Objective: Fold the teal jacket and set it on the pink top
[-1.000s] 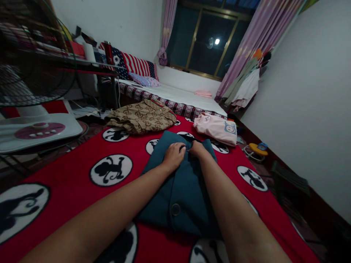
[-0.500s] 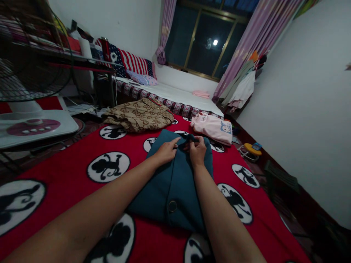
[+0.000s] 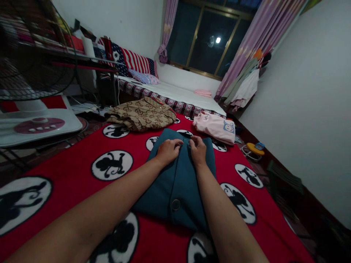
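Note:
A folded teal jacket (image 3: 161,193) lies on a red blanket (image 3: 79,182) with white circles and black monkey figures. A round button (image 3: 176,205) shows near the jacket's closest edge, below a long front seam. My left hand (image 3: 168,150) rests at the far end of the jacket, thumb and fingers closed on the cloth left of the seam. Just to its right, my right hand (image 3: 198,150) pinches the cloth by the same far edge. The fingertips are partly hidden. Beyond the jacket lie folded brown patterned trousers or shorts (image 3: 145,113) and a folded pink garment (image 3: 214,127).
A white fan base (image 3: 41,124) stands at the left, by a cluttered desk (image 3: 82,58). Past the blanket is a white-topped bed (image 3: 175,91) under a window. A yellow stool (image 3: 253,148) stands at the right; clothes (image 3: 245,87) hang by the curtain.
The raised dark fold at the jacket's far edge has been laid flatter. My left fingers have curled in from a stretched position. The whole view has shifted slightly.

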{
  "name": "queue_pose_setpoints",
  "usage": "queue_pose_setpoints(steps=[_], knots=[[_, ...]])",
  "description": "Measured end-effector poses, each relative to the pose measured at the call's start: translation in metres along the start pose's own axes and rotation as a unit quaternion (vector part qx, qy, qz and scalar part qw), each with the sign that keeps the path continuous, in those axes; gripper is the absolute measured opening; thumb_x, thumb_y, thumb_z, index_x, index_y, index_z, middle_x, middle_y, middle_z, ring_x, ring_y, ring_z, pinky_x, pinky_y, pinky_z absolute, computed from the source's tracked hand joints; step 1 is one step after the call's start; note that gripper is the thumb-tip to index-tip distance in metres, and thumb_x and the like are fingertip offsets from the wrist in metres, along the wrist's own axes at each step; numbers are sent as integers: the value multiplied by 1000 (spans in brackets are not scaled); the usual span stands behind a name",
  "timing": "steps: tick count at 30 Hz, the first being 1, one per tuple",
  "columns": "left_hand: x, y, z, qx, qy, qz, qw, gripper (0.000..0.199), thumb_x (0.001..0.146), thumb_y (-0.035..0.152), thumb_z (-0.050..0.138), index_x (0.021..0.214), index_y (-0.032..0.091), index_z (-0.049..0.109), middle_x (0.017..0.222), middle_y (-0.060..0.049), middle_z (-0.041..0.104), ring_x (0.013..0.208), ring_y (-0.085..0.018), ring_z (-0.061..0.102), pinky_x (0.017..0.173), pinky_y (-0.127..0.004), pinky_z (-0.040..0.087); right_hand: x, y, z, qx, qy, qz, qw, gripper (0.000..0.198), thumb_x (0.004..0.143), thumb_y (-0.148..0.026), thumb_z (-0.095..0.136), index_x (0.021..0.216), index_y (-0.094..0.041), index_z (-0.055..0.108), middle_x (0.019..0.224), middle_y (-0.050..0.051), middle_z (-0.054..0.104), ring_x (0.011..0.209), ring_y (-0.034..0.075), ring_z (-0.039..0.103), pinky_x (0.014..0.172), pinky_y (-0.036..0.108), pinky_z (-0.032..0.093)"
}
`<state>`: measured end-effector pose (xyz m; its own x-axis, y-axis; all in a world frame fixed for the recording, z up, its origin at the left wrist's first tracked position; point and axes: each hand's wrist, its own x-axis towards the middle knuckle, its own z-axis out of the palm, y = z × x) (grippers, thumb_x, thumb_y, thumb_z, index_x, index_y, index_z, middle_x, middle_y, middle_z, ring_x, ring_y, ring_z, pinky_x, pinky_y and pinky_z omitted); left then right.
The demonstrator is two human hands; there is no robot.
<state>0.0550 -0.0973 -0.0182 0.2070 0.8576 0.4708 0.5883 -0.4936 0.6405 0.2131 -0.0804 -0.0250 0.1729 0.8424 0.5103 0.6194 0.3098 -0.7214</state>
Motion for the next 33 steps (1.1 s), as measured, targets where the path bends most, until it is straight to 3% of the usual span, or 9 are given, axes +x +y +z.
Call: queue_pose_setpoints(steps=[4, 7, 11, 14, 17, 19, 23, 27, 33], knots=[[3, -4, 2, -73, -6, -41, 996, 56, 76, -2, 50, 127, 22, 56, 90, -1, 75, 88, -16, 69, 85, -26, 52, -8, -21, -8, -178, -70, 57, 980, 36, 81, -53, 55, 99, -23, 63, 82, 4, 69, 82, 21, 65, 76, 30, 46], [7, -8, 5, -133, 8, -96, 986, 60, 75, -5, 44, 130, 16, 50, 94, -4, 74, 76, -12, 70, 76, -23, 54, -10, -26, -6, -242, -123, 75, 960, 22, 75, -42, 62, 87, -23, 64, 81, 4, 68, 83, 21, 63, 73, 29, 44], [9, -11, 8, -168, 23, -127, 977, 57, 76, -5, 41, 129, 13, 49, 95, -7, 73, 70, -11, 69, 69, -21, 54, -6, -20, -6, -114, -48, 92, 988, 9, 73, -26, 54, 67, -20, 57, 69, 2, 63, 69, 16, 59, 67, 25, 43], [9, -12, 9, -153, 6, -113, 982, 57, 77, -4, 43, 131, 13, 48, 97, -7, 74, 72, -11, 69, 73, -22, 54, -4, -19, -12, 18, 60, 90, 994, 11, 73, -30, 52, 68, -20, 52, 64, 0, 56, 61, 14, 52, 60, 23, 42], [9, -13, 10, -135, -7, -101, 986, 54, 83, 4, 46, 136, 14, 45, 98, -6, 75, 73, -12, 70, 77, -25, 54, -5, -21, -15, 77, 109, 52, 990, 18, 76, -38, 51, 74, -20, 51, 65, -2, 53, 59, 13, 48, 56, 23, 40], [9, -13, 9, -143, -7, -110, 984, 50, 87, 9, 45, 137, 14, 44, 96, -6, 75, 72, -13, 70, 76, -26, 55, -6, -21, -11, 73, 68, 29, 995, 19, 77, -39, 51, 75, -21, 50, 64, -3, 51, 58, 12, 47, 55, 22, 39], [9, -10, 6, -159, 46, -116, 979, 45, 87, 9, 44, 132, 15, 46, 99, -6, 73, 74, -13, 69, 80, -28, 55, -5, -12, 1, 35, -152, -3, 988, 9, 72, -28, 55, 71, -20, 52, 64, -4, 52, 61, 12, 49, 61, 22, 41], [2, 2, -1, -115, 114, 9, 987, 34, 85, 8, 49, 116, 17, 58, 110, -7, 67, 102, -17, 64, 94, -31, 50, -6, -8, 2, 44, -235, 2, 971, 8, 73, -22, 55, 81, -19, 54, 78, -3, 58, 75, 13, 55, 74, 24, 45], [-10, 22, -2, -103, 50, 170, 979, 24, 89, 15, 51, 110, 17, 63, 114, -8, 64, 113, -18, 57, 103, -32, 43, -23, -20, -30, 72, -307, -22, 949, 22, 73, -20, 61, 95, -17, 59, 94, 2, 63, 92, 17, 60, 86, 31, 47]])
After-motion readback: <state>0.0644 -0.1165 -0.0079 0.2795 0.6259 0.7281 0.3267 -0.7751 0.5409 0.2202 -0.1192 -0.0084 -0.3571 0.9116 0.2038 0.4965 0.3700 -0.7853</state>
